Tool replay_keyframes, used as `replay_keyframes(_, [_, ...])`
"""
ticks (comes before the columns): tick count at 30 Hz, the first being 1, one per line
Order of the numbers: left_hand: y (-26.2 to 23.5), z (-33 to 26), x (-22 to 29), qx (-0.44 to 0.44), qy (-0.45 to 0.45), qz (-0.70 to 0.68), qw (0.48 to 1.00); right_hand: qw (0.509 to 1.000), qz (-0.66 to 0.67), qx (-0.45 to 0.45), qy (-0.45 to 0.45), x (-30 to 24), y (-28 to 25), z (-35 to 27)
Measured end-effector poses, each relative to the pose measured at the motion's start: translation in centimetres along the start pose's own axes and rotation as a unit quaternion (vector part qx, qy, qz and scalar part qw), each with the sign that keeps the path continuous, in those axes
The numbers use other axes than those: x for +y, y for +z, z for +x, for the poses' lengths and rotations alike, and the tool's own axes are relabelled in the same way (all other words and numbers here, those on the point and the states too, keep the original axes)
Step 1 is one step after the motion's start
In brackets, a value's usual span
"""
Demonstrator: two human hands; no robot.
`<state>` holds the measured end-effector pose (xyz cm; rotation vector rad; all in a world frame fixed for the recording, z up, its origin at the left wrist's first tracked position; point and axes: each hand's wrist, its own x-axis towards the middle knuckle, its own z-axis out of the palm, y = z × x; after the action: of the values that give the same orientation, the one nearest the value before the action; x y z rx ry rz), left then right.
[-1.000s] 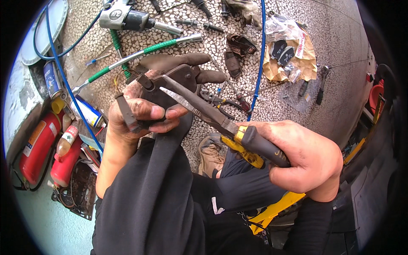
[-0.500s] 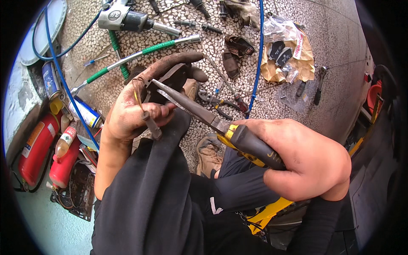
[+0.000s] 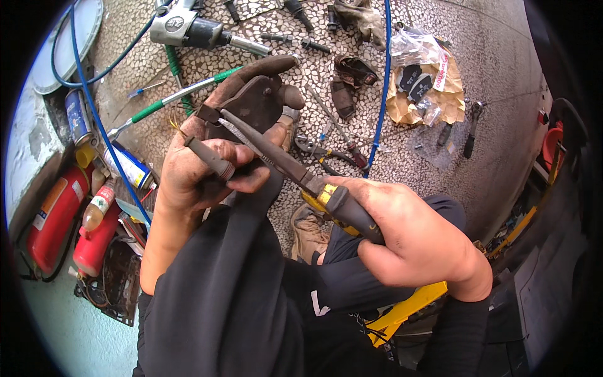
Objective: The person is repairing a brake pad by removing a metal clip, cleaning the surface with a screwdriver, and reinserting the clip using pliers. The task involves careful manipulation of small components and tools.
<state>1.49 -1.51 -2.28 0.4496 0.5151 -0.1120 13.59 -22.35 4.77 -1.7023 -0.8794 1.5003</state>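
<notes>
My left hand [image 3: 185, 173] is closed around a dark, worn brake pad [image 3: 254, 103], with the thumb and fingers at its edges. The same hand also holds a small grey cylindrical piece [image 3: 210, 157] with thin frayed wires at one end. My right hand [image 3: 418, 235] grips long-nose pliers [image 3: 282, 160] with black and yellow handles. The pliers' tips lie at the pad's left edge, by a small metal tab [image 3: 207, 114]. Whether the jaws pinch that tab, I cannot tell.
On the speckled floor lie an impact wrench [image 3: 188, 28], a green-wrapped bar [image 3: 166, 100], another pair of pliers [image 3: 323, 151], and brake pads on brown paper [image 3: 421, 85]. A blue hose [image 3: 382, 81] crosses the floor. Red fire extinguishers [image 3: 59, 217] and spray cans [image 3: 129, 166] stand left.
The brake pad has been tilted so more of its flat face shows. My right hand and the pliers have shifted left. The wired piece now points its frayed end up and left.
</notes>
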Motion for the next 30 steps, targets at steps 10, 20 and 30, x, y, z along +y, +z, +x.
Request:
replay_keyframes(10, [-2.5, -0.8, 0.0, 0.001, -0.082, -0.111, 0.990, 0.999, -0.010, 0.045, 0.024, 0.4, -2.3, -2.6])
replay_keyframes(20, [-4.7, 0.1, -1.2, 0.068, -0.044, -0.027, 0.996, 0.916, -0.142, 0.270, 0.261, 16.3, 4.5, -0.4])
replay_keyframes(30, [-3.3, 0.0, -1.5, 0.070, -0.043, -0.010, 0.997, 0.928, -0.291, 0.127, 0.194, 23.0, 13.5, 1.1])
